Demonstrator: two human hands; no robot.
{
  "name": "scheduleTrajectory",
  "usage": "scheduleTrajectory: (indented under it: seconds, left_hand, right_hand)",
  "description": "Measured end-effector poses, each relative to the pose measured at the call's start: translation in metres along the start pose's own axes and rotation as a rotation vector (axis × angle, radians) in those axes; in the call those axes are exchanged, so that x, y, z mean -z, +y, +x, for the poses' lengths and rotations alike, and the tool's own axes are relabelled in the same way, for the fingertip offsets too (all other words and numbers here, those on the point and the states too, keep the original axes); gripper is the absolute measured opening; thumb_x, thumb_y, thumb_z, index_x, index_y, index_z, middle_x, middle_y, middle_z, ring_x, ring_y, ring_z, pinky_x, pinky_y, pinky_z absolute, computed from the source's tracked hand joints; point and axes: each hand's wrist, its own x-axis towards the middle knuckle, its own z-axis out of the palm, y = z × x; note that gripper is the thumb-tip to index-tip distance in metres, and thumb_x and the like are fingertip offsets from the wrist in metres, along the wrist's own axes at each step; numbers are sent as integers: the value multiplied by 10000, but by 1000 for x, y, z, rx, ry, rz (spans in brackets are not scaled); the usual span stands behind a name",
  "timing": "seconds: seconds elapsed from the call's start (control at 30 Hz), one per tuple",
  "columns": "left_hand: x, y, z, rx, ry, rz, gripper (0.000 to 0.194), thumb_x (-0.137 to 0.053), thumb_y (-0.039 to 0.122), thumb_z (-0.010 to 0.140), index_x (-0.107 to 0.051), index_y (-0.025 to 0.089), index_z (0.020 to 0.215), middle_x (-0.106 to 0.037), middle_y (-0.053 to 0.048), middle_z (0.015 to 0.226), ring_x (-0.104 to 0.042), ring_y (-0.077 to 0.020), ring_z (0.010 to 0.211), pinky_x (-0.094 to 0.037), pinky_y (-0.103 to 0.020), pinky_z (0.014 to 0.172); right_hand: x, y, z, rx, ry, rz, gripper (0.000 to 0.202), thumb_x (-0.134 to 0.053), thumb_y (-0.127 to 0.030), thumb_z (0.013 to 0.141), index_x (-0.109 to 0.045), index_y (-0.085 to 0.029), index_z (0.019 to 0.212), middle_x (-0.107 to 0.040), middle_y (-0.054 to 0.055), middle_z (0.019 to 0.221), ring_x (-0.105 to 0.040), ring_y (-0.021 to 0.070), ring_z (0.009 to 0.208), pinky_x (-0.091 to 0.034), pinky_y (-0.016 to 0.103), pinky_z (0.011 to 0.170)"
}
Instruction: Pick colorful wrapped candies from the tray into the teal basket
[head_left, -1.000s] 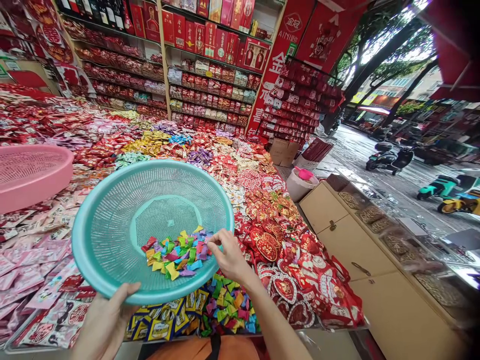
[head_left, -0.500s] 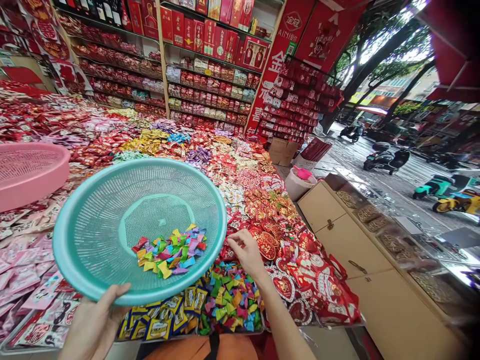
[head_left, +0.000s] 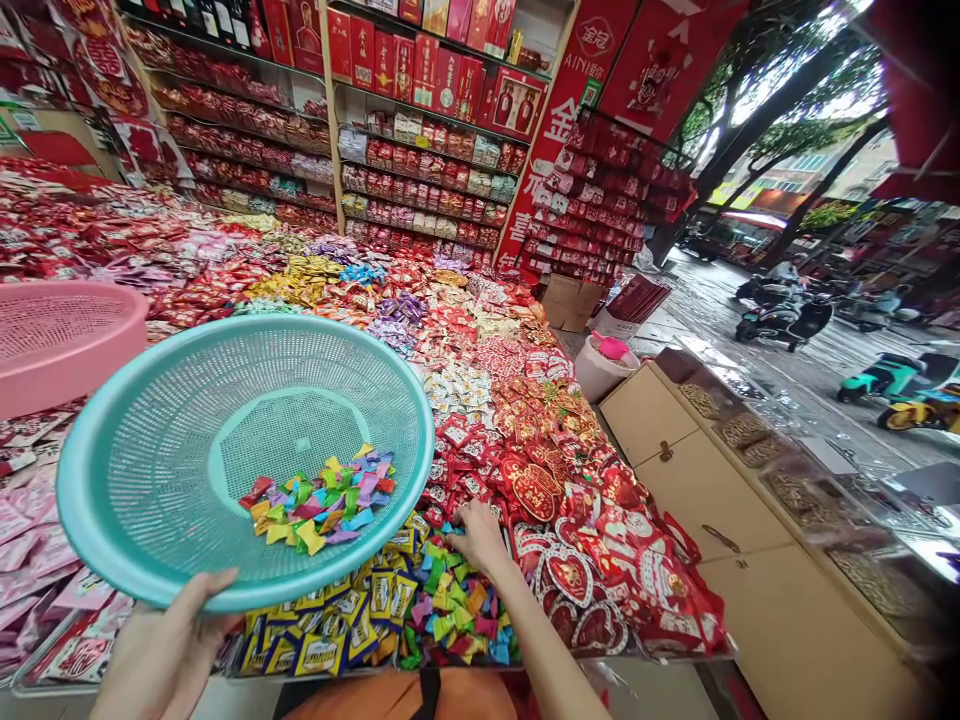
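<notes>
A large teal plastic basket [head_left: 247, 345] with mesh sides is tilted toward me. Colorful twist-wrapped candies [head_left: 326, 505] lie in its lower right part. My left hand [head_left: 169, 630] grips the basket's near rim, thumb on top and fingers underneath. My right hand [head_left: 480, 540] is empty, fingers bent and slightly apart, reaching down where red candy packets [head_left: 461, 460] meet a pile of small colorful candies [head_left: 450, 600]. Its fingertips are partly hidden. Yellow-and-navy packets [head_left: 322, 645] lie below the basket's near rim.
A pink basket [head_left: 67, 350] rests at the left on the heaped sweets. Heart-shaped red packages [head_left: 570, 580] lie to the right. Beyond them stand a wooden cabinet [head_left: 720, 510] and a white bucket [head_left: 604, 370]. Stocked shelves [head_left: 427, 130] rise at the back.
The basket has shifted left with my left hand. My right hand has moved down and slightly left, away from the basket's rim to the candies. The candies in the basket look the same.
</notes>
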Motion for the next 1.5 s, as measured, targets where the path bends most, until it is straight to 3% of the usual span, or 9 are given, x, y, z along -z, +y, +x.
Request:
scheduleTrajectory:
  seconds: [0.4,0.5,0.63,0.83,1.0,1.13,1.27,1.37,1.5]
  left_hand:
    - [-4,4,-7,6,2,-2,402,-738,49,269,-598,183,621,-684,40,929,-506,-96,596,-453,-174,381]
    - [-4,5,-8,8,2,-1,416,-756,58,265,-604,180,633,-675,37,905,-494,-95,595,-450,-175,376]
    - [-5,4,-8,11,-9,8,443,-788,73,266,-616,172,662,-666,32,896,-500,-103,621,-459,-180,390]
    - [-3,-7,-1,48,-92,23,451,-805,82,316,-628,182,718,-646,34,862,-523,-119,650,-469,-198,416]
    - [-4,-11,-5,55,-125,59,390,-825,151,414,-632,193,750,-635,20,819,-559,-136,685,-496,-211,469]
    - [-6,-12,-8,48,-143,70,348,-817,178,465,-640,200,764,-643,10,832,-562,-136,684,-502,-219,486]
    - [-6,-10,-7,50,-154,75,348,-813,167,455,-642,204,756,-659,-2,847,-573,-148,687,-496,-225,483]
    - [-5,-9,-4,41,-152,69,393,-791,112,422,-648,210,774,-675,1,896,-575,-147,692,-499,-224,488]
    - [-3,-9,1,54,-156,51,429,-723,51,419,-661,223,808,-676,18,892,-568,-146,689,-478,-216,471]
  right_hand:
    - [-4,1,-3,51,48,83,109,-660,-235,801,-675,-190,900,-658,57,1004,-565,223,983,-373,286,804]
    - [7,4,-9,54,114,149,72,-654,-221,802,-664,-193,868,-657,44,954,-559,213,937,-378,287,796]
    - [43,2,-16,83,238,228,64,-637,-259,831,-650,-201,854,-645,39,922,-541,212,902,-392,310,794]
    - [92,-42,-23,283,351,332,62,-641,-268,858,-646,-213,886,-632,26,946,-523,194,928,-390,327,843]
    - [86,-91,-21,454,267,350,78,-684,-256,843,-652,-219,903,-626,16,943,-514,185,934,-384,312,831]
    - [79,-108,-22,499,200,306,130,-710,-276,826,-659,-212,927,-611,16,914,-511,187,908,-390,308,807]
    - [87,-93,-22,508,291,420,200,-685,-331,846,-643,-221,1009,-628,28,988,-531,188,951,-404,316,843]
    - [89,-62,-17,417,390,459,78,-626,-256,873,-641,-215,937,-638,26,952,-547,183,922,-405,322,850]
    - [67,-15,-5,275,336,360,83,-584,-142,848,-641,-202,851,-648,21,902,-552,181,894,-395,315,841]
